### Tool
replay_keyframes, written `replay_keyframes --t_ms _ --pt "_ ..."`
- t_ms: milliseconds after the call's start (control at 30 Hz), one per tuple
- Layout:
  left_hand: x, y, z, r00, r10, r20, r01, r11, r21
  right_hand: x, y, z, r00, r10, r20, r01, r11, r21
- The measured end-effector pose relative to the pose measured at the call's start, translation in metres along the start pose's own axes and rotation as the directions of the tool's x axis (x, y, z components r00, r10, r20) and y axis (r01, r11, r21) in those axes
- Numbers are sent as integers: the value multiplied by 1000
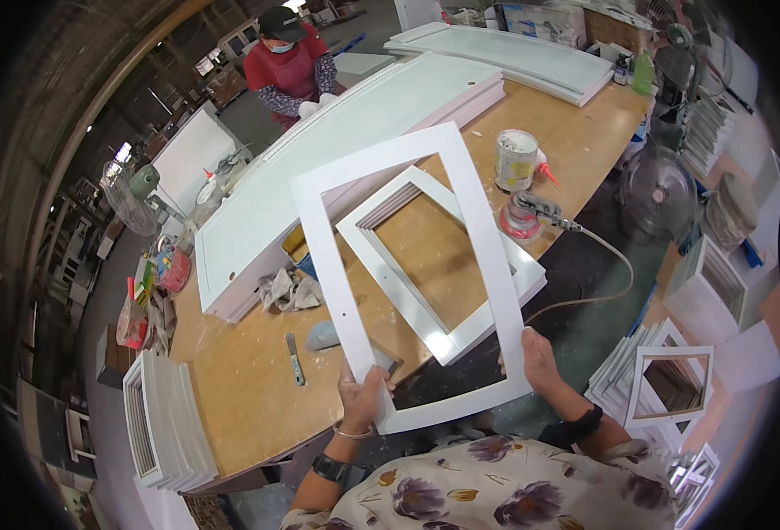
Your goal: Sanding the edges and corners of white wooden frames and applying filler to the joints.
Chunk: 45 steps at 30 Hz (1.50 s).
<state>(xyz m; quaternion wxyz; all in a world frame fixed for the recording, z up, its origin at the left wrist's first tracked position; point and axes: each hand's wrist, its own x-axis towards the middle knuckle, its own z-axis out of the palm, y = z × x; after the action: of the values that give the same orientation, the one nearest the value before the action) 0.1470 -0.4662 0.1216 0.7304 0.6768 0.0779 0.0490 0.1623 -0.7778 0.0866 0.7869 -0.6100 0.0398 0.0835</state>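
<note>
Between my two hands a white rectangular frame point(326, 281) is held up, tilted over the near edge of the workbench. My left hand point(363, 393) grips its lower left side, fingers wrapped round the edge. On the lower right side my right hand point(538, 360) is closed round the rim, thumb in front. Through the frame's opening shows a stack of similar white frames point(399, 309) lying on the bench. A putty knife point(295, 359) and a grey-blue pad point(323, 336) lie left of the held frame.
Long white panels point(363, 132) are stacked across the wooden bench point(240, 389). At the right stand a white-smeared tub point(515, 159) and a sander point(521, 219) with a hose. More frames stack at left point(174, 424) and right point(673, 389). A co-worker point(288, 66) bends over the far side.
</note>
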Motion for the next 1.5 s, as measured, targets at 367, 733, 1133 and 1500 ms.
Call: replay_keyframes --t_ms 367,733,1133,1500 --pt "-51 -23 -108 943 -20 -332 39 998 51 25 27 101 964 55 259 3 976 -218" --pt "-148 -43 -251 775 -132 -618 26 984 -178 -15 84 253 883 125 453 55 930 -363" --pt "-230 -51 -463 896 -342 -283 67 733 -677 -49 155 463 857 278 433 -48 881 -471" --pt "-261 -90 -502 854 -438 -283 86 653 -752 -35 171 456 773 136 620 543 364 -757"
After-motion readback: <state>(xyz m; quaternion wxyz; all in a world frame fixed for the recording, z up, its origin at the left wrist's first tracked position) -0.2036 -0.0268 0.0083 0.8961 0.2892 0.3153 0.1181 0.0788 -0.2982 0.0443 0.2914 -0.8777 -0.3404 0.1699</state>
